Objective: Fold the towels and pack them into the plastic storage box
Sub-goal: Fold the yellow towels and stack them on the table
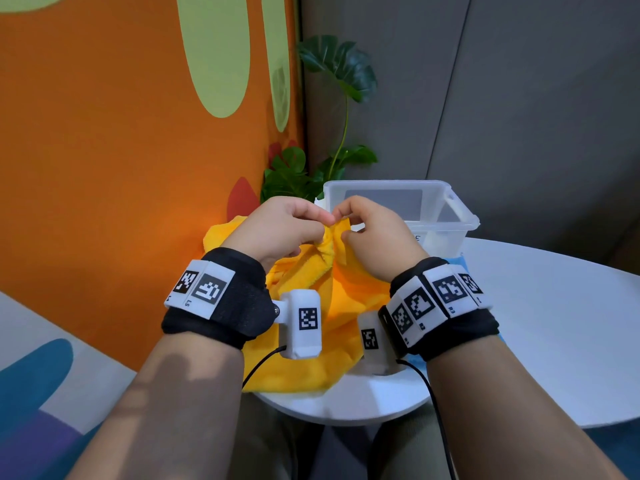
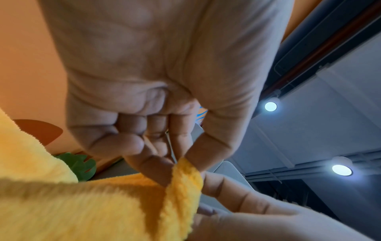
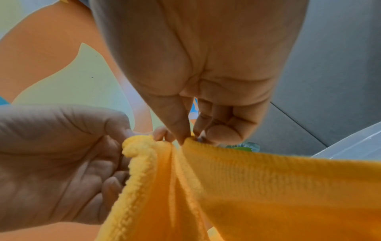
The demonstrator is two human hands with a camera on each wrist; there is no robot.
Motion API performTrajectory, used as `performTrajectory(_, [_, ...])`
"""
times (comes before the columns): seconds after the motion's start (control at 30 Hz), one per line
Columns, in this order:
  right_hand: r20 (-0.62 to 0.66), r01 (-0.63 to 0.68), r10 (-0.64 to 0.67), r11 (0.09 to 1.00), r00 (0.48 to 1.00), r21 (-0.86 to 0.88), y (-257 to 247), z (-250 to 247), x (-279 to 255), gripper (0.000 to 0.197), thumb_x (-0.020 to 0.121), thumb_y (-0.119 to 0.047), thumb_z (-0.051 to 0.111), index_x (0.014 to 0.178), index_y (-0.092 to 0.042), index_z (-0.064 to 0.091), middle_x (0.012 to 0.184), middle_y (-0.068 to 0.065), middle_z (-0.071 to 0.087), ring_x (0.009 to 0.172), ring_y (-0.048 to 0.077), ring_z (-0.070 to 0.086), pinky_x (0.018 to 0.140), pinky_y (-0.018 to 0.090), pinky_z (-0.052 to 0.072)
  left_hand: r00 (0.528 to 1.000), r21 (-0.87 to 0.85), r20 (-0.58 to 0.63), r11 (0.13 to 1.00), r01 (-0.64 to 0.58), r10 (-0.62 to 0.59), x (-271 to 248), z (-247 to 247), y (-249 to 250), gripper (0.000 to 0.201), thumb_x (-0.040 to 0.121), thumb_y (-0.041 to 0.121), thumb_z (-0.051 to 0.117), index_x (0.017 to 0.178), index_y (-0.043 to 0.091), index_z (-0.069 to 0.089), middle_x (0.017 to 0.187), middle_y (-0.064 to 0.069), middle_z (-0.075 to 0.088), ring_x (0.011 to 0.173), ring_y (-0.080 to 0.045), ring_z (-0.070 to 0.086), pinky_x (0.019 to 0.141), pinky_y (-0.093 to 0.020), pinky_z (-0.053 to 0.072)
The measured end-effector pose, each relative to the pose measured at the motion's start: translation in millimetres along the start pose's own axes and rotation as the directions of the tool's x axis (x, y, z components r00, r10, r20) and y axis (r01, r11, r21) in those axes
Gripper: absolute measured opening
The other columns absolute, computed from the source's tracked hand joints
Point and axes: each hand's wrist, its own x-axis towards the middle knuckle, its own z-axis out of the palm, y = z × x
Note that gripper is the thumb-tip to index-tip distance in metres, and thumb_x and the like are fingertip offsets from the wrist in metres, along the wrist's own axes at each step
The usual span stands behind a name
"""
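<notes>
A yellow towel (image 1: 346,292) lies bunched on the white round table (image 1: 536,323), with one corner lifted. My left hand (image 1: 287,226) pinches that raised edge between thumb and forefinger, as the left wrist view shows on the yellow towel (image 2: 185,176). My right hand (image 1: 367,230) pinches the same edge right beside it; in the right wrist view its thumb and fingers close on the towel (image 3: 226,163). The two hands nearly touch. A clear plastic storage box (image 1: 450,216) stands open just behind them. A blue towel (image 1: 453,263) peeks out under my right wrist.
An orange wall (image 1: 121,168) with green shapes rises at the left. A leafy green plant (image 1: 332,116) stands behind the box against a grey wall. The table's bare white top stretches to the right.
</notes>
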Motion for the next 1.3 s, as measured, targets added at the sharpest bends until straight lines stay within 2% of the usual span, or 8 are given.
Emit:
performTrajectory(0.23, [-0.039, 0.002, 0.000, 0.999, 0.999, 0.040, 1, 1, 0, 0.030, 0.091, -0.009, 0.053, 0.114, -0.028, 0.057, 0.107, -0.010, 0.058, 0.097, 0.006, 0.050, 0.081, 0.021, 0.038, 1.000, -0.087, -0.010, 0.996, -0.017, 0.016, 3, 0, 0, 0.040, 0.070, -0.009, 0.062, 0.095, 0.020, 0.073, 0.098, -0.018, 0.070, 0.076, -0.019, 0.061, 0.066, -0.034, 0.051])
performTrajectory(0.43, [-0.141, 0.034, -0.009, 0.984, 0.990, 0.176, 3, 6, -1, 0.020, 0.084, -0.008, 0.060, 0.093, -0.025, 0.052, 0.083, -0.015, 0.055, 0.074, 0.002, 0.052, 0.069, 0.018, 0.040, 1.000, -0.189, 0.007, 0.982, -0.018, 0.020, 2, 2, -1, 0.036, 0.075, -0.011, 0.068, 0.099, 0.017, 0.069, 0.085, 0.001, 0.067, 0.069, -0.013, 0.063, 0.059, -0.026, 0.050])
performTrajectory(0.73, [-0.096, 0.053, -0.020, 0.936, 0.995, 0.348, 0, 5, -5, 0.007, 0.090, -0.027, 0.060, 0.096, -0.024, 0.064, 0.083, -0.011, 0.064, 0.074, -0.003, 0.058, 0.066, 0.010, 0.045, 0.987, -0.301, -0.157, 0.951, -0.064, 0.017, 2, 6, 1, 0.019, 0.081, 0.000, 0.071, 0.097, 0.008, 0.066, 0.088, -0.008, 0.066, 0.080, -0.016, 0.068, 0.073, -0.027, 0.059])
performTrajectory(0.83, [-0.103, 0.074, -0.039, 0.928, 0.994, 0.365, 1, 5, -5, 0.011, 0.083, -0.022, 0.070, 0.092, -0.024, 0.064, 0.086, -0.009, 0.066, 0.075, 0.002, 0.062, 0.075, 0.021, 0.052, 0.988, -0.288, -0.152, 0.956, -0.062, 0.018, 2, 5, 0, 0.015, 0.084, -0.001, 0.067, 0.095, 0.009, 0.067, 0.088, -0.009, 0.067, 0.078, -0.016, 0.068, 0.074, -0.030, 0.060])
performTrajectory(1.0, [-0.139, 0.124, -0.088, 0.953, 0.986, 0.276, 1, 1, -6, 0.010, 0.083, -0.015, 0.069, 0.085, -0.024, 0.066, 0.076, -0.011, 0.062, 0.069, 0.006, 0.056, 0.074, 0.027, 0.052, 0.995, -0.055, -0.083, 0.996, -0.066, 0.061, 1, -2, -3, 0.035, 0.088, -0.005, 0.048, 0.091, 0.022, 0.071, 0.097, -0.002, 0.067, 0.076, -0.011, 0.067, 0.076, -0.033, 0.059])
performTrajectory(1.13, [-0.212, 0.172, -0.110, 0.939, 0.971, 0.299, 2, -4, -6, 0.014, 0.085, -0.015, 0.066, 0.083, -0.029, 0.065, 0.081, -0.006, 0.066, 0.079, 0.012, 0.061, 0.079, 0.032, 0.053, 0.997, 0.267, -0.032, 0.962, -0.061, 0.072, 1, -6, -8, 0.026, 0.089, 0.008, 0.059, 0.091, 0.033, 0.066, 0.103, 0.000, 0.061, 0.090, -0.017, 0.058, 0.072, -0.034, 0.052])
performTrajectory(1.2, [-0.253, 0.207, -0.125, 0.921, 0.959, 0.329, 2, -7, -7, 0.016, 0.085, -0.014, 0.066, 0.083, -0.029, 0.065, 0.083, -0.005, 0.067, 0.082, 0.013, 0.062, 0.080, 0.034, 0.054, 0.999, 0.453, 0.030, 0.891, -0.039, 0.028, 2, -7, -14, 0.013, 0.090, 0.019, 0.063, 0.100, 0.027, 0.065, 0.096, 0.005, 0.055, 0.085, -0.011, 0.051, 0.061, -0.019, 0.040])
performTrajectory(1.3, [-0.334, 0.245, -0.123, 0.903, 0.935, 0.354, 1, -13, -5, 0.015, 0.086, -0.012, 0.066, 0.085, -0.028, 0.065, 0.084, -0.010, 0.066, 0.084, 0.012, 0.062, 0.079, 0.032, 0.054, 0.996, 0.585, 0.022, 0.809, 0.054, -0.083, 7, -10, -27, 0.018, 0.091, 0.027, 0.061, 0.081, 0.014, 0.054, 0.077, 0.000, 0.047, 0.066, -0.016, 0.044, 0.053, -0.025, 0.033])
